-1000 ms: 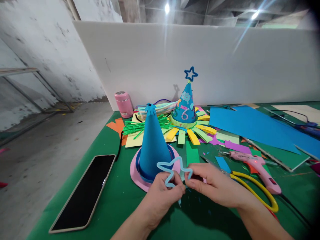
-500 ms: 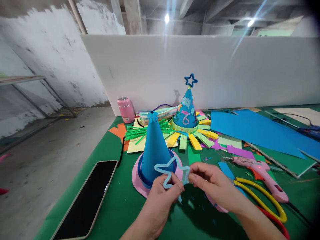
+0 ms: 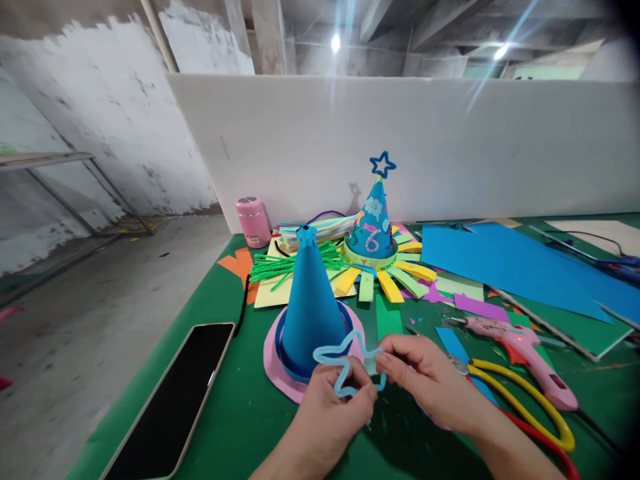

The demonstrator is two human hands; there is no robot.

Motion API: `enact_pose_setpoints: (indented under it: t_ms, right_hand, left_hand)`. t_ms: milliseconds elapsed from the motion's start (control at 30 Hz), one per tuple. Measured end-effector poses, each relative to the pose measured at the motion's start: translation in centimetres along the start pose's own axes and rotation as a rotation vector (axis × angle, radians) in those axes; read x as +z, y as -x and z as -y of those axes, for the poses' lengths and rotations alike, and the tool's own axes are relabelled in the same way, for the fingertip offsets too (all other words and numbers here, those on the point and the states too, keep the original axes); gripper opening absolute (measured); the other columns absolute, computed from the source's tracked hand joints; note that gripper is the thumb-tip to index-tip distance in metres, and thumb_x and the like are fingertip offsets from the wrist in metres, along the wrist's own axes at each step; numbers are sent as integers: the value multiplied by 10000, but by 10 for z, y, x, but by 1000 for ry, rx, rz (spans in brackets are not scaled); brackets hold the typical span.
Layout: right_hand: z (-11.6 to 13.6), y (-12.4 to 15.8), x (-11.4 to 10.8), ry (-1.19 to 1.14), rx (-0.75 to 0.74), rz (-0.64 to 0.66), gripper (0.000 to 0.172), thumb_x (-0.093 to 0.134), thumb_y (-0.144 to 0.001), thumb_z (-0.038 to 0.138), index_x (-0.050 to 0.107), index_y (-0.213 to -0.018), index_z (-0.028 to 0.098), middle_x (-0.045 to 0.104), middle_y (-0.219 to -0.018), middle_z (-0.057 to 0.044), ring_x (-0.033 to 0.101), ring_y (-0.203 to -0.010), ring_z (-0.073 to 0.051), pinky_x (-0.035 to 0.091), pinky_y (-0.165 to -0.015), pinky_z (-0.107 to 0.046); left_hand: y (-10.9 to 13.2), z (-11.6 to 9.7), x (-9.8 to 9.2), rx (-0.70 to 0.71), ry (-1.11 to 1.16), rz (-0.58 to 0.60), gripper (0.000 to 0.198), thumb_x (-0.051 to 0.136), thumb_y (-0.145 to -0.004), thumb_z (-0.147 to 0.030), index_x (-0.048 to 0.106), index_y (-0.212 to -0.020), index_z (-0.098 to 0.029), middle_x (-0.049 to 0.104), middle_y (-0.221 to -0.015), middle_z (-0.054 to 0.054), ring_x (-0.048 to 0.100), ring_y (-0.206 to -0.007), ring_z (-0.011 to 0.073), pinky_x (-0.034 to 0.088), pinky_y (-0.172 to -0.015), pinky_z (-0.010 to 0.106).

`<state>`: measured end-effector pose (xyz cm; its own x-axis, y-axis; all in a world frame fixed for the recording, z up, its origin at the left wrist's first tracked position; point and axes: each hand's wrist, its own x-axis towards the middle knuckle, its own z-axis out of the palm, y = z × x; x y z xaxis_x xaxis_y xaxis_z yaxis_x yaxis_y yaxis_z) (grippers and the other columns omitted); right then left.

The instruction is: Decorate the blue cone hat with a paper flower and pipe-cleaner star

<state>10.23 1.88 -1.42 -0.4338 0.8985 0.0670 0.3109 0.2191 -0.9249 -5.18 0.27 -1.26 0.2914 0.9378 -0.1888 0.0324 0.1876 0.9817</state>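
A light-blue pipe cleaner [image 3: 333, 350] bent into a star outline is held up between my two hands. My left hand [image 3: 333, 417] closes on its lower points, thumb against fingers. With thumb and fingertips, my right hand [image 3: 425, 373] pinches the star's right side. Just behind the star stands a plain blue paper cone hat [image 3: 313, 293] with a snipped, spread tip, its base inside a blue ring on a pink brim [image 3: 273, 370]. Farther back is a decorated blue cone hat [image 3: 373, 227] bearing a pink 6, topped by a dark-blue star [image 3: 383, 165].
A phone [image 3: 175, 393] lies at left. To the right are a pink glue gun [image 3: 520, 353] and scissors [image 3: 520, 393] with yellow and red handles. Green pipe cleaners [image 3: 273, 267], blue paper sheets [image 3: 500, 260] and a pink canister [image 3: 253, 221] sit farther back.
Both hands and the light-blue star have shifted slightly down and right. The star has tilted a little, and the right hand still pinches its right side.
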Motion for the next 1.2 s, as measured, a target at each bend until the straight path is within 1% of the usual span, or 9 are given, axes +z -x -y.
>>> enact_pose_setpoints:
  t_ms: [200,433,500,600,700,833,933,1033,1200]
  right_hand:
    - [4,-1,-2,31,-32,40,262,431,-844,322,493,-636,175,368,-560,54,320,-519,-90,259,-455,-195]
    - [3,0,-3,-18,-12,45,223,474,-825,302,528,-653,172,398,-560,57,343,-523,-87,287,-465,-187]
    - [1,0,-4,-103,3,5,194,491,-814,329,553,-708,178,454,-603,42,399,-564,-99,332,-505,-194]
    - [-1,-1,-3,-224,43,-121,213,453,-828,370,558,-910,204,531,-744,1,484,-690,-135,400,-592,-228]
    - [2,-4,3,-236,41,-167,247,449,-828,370,545,-994,215,555,-822,-21,519,-753,-153,430,-621,-246]
    - [6,-7,10,-182,20,-116,162,516,-791,312,595,-854,184,566,-732,-7,535,-636,-133,431,-551,-229]
    - [3,-8,8,-91,0,-183,171,507,-796,293,587,-712,168,522,-623,11,477,-571,-114,392,-508,-216]
    - [-2,-6,4,-42,-7,-259,175,499,-799,300,563,-699,172,477,-592,24,423,-558,-108,361,-498,-217]
    - [-4,-5,3,-55,7,-256,176,487,-812,288,547,-690,176,459,-591,33,414,-560,-105,351,-503,-217]
  left_hand:
    - [-2,3,-1,9,-11,28,145,505,-610,-160,458,-474,-170,382,-512,-40,322,-511,96,246,-488,237]
    - [-2,3,-2,-2,2,34,129,513,-610,-159,468,-490,-166,390,-524,-37,334,-527,102,258,-499,236]
    - [-2,3,-2,-14,20,41,132,514,-610,-152,459,-491,-164,379,-518,-42,326,-525,98,256,-500,233]
    - [-1,8,-1,-88,34,91,98,510,-618,-146,472,-528,-161,394,-509,-45,329,-516,93,261,-496,227]
    - [1,16,2,-161,6,130,59,537,-629,-174,503,-583,-159,458,-532,-33,375,-521,98,294,-505,226]
    - [0,20,3,-141,-1,164,127,592,-640,-234,524,-574,-149,454,-521,-34,389,-522,97,297,-509,223]
    - [-2,19,3,-114,12,141,221,591,-677,-320,567,-570,-128,449,-520,-24,377,-525,95,289,-510,222]
    - [-3,20,3,-107,59,82,248,576,-697,-359,571,-609,-127,456,-547,-22,373,-530,92,291,-513,219]
    - [-5,21,3,-113,26,39,271,554,-709,-381,537,-602,-132,458,-568,-14,365,-537,97,277,-502,222]
